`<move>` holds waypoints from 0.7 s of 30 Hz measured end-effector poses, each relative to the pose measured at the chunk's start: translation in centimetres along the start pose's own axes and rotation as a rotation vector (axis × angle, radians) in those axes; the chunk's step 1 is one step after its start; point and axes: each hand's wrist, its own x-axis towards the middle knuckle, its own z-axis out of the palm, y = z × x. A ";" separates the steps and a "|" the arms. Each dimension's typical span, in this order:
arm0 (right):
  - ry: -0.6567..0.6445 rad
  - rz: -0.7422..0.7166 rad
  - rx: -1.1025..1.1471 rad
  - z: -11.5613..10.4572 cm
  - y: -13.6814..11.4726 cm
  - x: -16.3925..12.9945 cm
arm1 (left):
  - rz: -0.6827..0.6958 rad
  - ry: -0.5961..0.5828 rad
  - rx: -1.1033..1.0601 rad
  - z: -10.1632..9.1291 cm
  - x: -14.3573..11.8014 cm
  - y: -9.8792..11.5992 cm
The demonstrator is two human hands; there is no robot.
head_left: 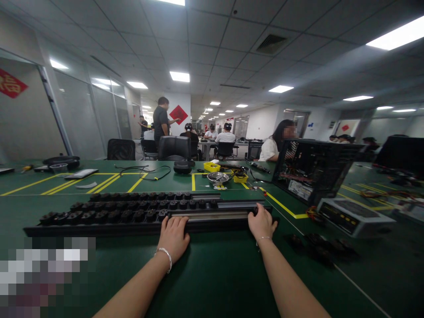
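Note:
Several long black power track rails lie side by side across the green table, with rows of round black sockets seated along their left portions. On the nearest rail, a bare metallic channel shows toward the right. My left hand holds the front edge of this rail near its middle, fingers bent over the edge beside the last socket. At the right end, my right hand is closed around a small dark piece that looks like another socket, mostly hidden by the fingers. More loose black sockets, blurred, lie right of my right arm.
An open computer case and a power supply unit stand at the right. Behind the rails are a metal bowl, a yellow bin, a black case and cables. A person sits across the table.

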 end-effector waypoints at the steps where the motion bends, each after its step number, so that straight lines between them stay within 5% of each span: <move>1: 0.001 0.001 0.002 0.0 0.0 0.0 | 0.001 0.004 -0.002 0.0 0.0 0.0; 21: 0.049 -0.007 -0.005 0.4 1.0 0.8 | -0.001 0.009 -0.002 0.0 0.0 -0.1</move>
